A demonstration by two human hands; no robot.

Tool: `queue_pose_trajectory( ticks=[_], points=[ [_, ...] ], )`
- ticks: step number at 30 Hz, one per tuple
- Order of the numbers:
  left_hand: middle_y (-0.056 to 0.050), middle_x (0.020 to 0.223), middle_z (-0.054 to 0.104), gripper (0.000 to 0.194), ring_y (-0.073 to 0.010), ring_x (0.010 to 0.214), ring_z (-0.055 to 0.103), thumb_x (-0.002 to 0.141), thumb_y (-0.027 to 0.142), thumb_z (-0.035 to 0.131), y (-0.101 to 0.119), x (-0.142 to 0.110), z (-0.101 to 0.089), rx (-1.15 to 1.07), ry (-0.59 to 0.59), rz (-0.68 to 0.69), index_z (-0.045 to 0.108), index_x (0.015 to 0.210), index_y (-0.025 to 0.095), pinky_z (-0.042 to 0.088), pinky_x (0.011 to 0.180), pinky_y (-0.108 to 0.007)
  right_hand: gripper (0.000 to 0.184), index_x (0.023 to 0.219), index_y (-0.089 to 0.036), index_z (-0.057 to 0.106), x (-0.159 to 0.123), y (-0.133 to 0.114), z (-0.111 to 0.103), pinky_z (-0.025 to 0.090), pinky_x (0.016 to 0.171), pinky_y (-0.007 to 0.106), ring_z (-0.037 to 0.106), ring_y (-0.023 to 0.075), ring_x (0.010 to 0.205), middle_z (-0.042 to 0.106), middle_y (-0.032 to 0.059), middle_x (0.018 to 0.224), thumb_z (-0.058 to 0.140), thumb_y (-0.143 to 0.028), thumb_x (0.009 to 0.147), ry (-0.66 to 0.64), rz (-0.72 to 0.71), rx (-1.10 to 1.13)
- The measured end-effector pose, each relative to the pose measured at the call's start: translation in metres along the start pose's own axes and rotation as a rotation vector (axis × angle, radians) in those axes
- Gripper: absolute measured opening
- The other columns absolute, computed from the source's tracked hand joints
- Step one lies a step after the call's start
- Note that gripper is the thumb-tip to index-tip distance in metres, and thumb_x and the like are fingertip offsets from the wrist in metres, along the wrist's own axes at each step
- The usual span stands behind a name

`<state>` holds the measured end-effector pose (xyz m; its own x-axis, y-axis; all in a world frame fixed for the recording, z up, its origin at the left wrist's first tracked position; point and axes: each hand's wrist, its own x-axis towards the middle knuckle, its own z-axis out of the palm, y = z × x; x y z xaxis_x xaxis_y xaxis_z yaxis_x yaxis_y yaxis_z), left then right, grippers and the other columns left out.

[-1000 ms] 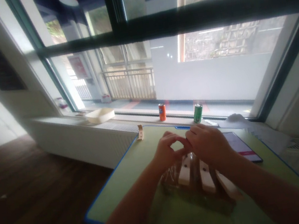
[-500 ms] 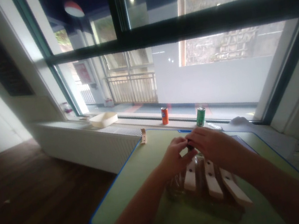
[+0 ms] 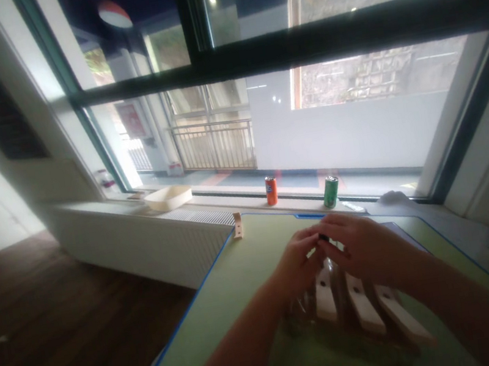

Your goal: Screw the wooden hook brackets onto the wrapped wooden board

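Observation:
My left hand (image 3: 299,261) and my right hand (image 3: 360,248) meet above the table, fingertips pinched together around a small black piece (image 3: 323,237). What kind of piece it is cannot be made out, since fingers cover most of it. Under my hands lie three pale wooden strips with dark holes: a left strip (image 3: 326,305), a middle strip (image 3: 368,315) and a right strip (image 3: 404,320). Their far ends are hidden by my hands. Some clear, shiny plastic (image 3: 298,310) shows beside the left strip.
The pale green table (image 3: 219,317) has a blue edge. Another holed wooden piece (image 3: 238,227) sits at its far left corner. An orange can (image 3: 271,191), a green can (image 3: 331,192) and a cream tray (image 3: 168,199) stand along the window ledge. A dark flat item (image 3: 406,236) lies beyond my right forearm.
Both hands have shifted slightly right in the view, still together at the small black piece. My right fingers now lie further over it. The view itself has moved a little.

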<state>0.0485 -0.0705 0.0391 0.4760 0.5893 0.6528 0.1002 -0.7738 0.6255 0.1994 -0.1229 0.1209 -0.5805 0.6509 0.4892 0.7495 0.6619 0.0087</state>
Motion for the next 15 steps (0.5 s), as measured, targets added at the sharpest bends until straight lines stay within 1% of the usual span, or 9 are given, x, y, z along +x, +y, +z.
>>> queue_pose_trajectory(
  ticks=[2, 4, 6, 7, 8, 10, 12, 14, 15],
  points=[
    [-0.009, 0.095, 0.060, 0.017, -0.0182, 0.092, 0.053, 0.083, 0.026, 0.050, 0.0000, -0.0006, 0.0009, 0.040, 0.022, -0.022, 0.063, 0.088, 0.015, 0.042, 0.084, -0.032, 0.029, 0.108, -0.019, 0.058, -0.0008, 0.0002, -0.0037, 0.043, 0.071, 0.028, 0.057, 0.0162, 0.082, 0.064, 0.0065, 0.093, 0.045, -0.017, 0.082, -0.015, -0.019, 0.007],
    [-0.007, 0.088, 0.060, 0.020, -0.0174, 0.085, 0.053, 0.076, 0.033, 0.060, 0.0002, -0.0007, 0.0002, 0.095, 0.074, -0.058, 0.062, 0.087, 0.016, 0.043, 0.077, -0.031, 0.029, 0.109, -0.018, 0.058, -0.0002, 0.0019, -0.0052, 0.043, 0.071, 0.027, 0.058, 0.0155, 0.080, 0.064, 0.0070, 0.092, 0.044, -0.016, 0.083, -0.019, -0.021, 0.000],
    [-0.003, 0.081, 0.059, 0.029, -0.0152, 0.076, 0.051, 0.066, 0.038, 0.069, 0.0004, -0.0003, -0.0015, 0.132, 0.128, -0.089, 0.062, 0.086, 0.018, 0.043, 0.068, -0.028, 0.023, 0.097, -0.016, 0.062, 0.0014, 0.0041, -0.0044, 0.041, 0.065, 0.026, 0.057, 0.0141, 0.071, 0.065, 0.0059, 0.081, 0.042, -0.021, 0.087, -0.036, 0.006, -0.043],
    [-0.002, 0.078, 0.058, 0.031, -0.0138, 0.072, 0.050, 0.062, 0.039, 0.071, 0.0004, -0.0001, -0.0024, 0.136, 0.146, -0.094, 0.062, 0.083, 0.018, 0.042, 0.064, -0.026, 0.024, 0.089, -0.016, 0.063, 0.0023, 0.0047, -0.0033, 0.039, 0.061, 0.025, 0.056, 0.0137, 0.066, 0.064, 0.0051, 0.075, 0.041, -0.026, 0.088, -0.043, 0.029, -0.091],
    [-0.001, 0.076, 0.057, 0.030, -0.0126, 0.069, 0.048, 0.061, 0.039, 0.072, 0.0002, 0.0001, -0.0031, 0.131, 0.155, -0.092, 0.062, 0.080, 0.018, 0.041, 0.061, -0.025, 0.030, 0.080, -0.016, 0.063, 0.0029, 0.0049, -0.0020, 0.036, 0.057, 0.026, 0.054, 0.0136, 0.062, 0.062, 0.0044, 0.069, 0.040, -0.032, 0.089, -0.041, 0.053, -0.153],
    [0.000, 0.073, 0.055, 0.024, -0.0109, 0.065, 0.047, 0.064, 0.037, 0.070, -0.0007, 0.0000, -0.0036, 0.101, 0.156, -0.079, 0.062, 0.073, 0.016, 0.040, 0.059, -0.023, 0.040, 0.067, -0.017, 0.061, 0.0031, 0.0038, 0.0007, 0.031, 0.053, 0.026, 0.052, 0.0140, 0.057, 0.059, 0.0035, 0.061, 0.037, -0.040, 0.089, -0.027, 0.085, -0.277],
    [-0.001, 0.075, 0.055, 0.018, -0.0106, 0.066, 0.048, 0.070, 0.034, 0.066, -0.0022, -0.0004, -0.0030, 0.052, 0.124, -0.075, 0.062, 0.072, 0.016, 0.040, 0.059, -0.023, 0.043, 0.062, -0.017, 0.059, 0.0020, 0.0015, 0.0030, 0.027, 0.051, 0.027, 0.051, 0.0148, 0.056, 0.057, 0.0032, 0.059, 0.037, -0.044, 0.088, -0.009, 0.114, -0.356],
    [-0.003, 0.081, 0.056, 0.015, -0.0111, 0.071, 0.051, 0.077, 0.030, 0.059, -0.0036, -0.0007, -0.0020, -0.018, 0.071, -0.081, 0.063, 0.076, 0.015, 0.041, 0.061, -0.022, 0.041, 0.064, -0.017, 0.059, 0.0004, -0.0004, 0.0038, 0.027, 0.050, 0.027, 0.052, 0.0160, 0.058, 0.058, 0.0033, 0.062, 0.039, -0.045, 0.087, 0.001, 0.154, -0.358],
    [-0.004, 0.085, 0.057, 0.016, -0.0113, 0.073, 0.053, 0.079, 0.028, 0.056, -0.0038, -0.0007, -0.0018, -0.053, 0.042, -0.082, 0.064, 0.079, 0.015, 0.042, 0.062, -0.022, 0.037, 0.070, -0.017, 0.061, -0.0002, -0.0006, 0.0035, 0.029, 0.052, 0.027, 0.054, 0.0168, 0.062, 0.060, 0.0040, 0.067, 0.041, -0.044, 0.086, 0.017, 0.172, -0.333]
  ],
)
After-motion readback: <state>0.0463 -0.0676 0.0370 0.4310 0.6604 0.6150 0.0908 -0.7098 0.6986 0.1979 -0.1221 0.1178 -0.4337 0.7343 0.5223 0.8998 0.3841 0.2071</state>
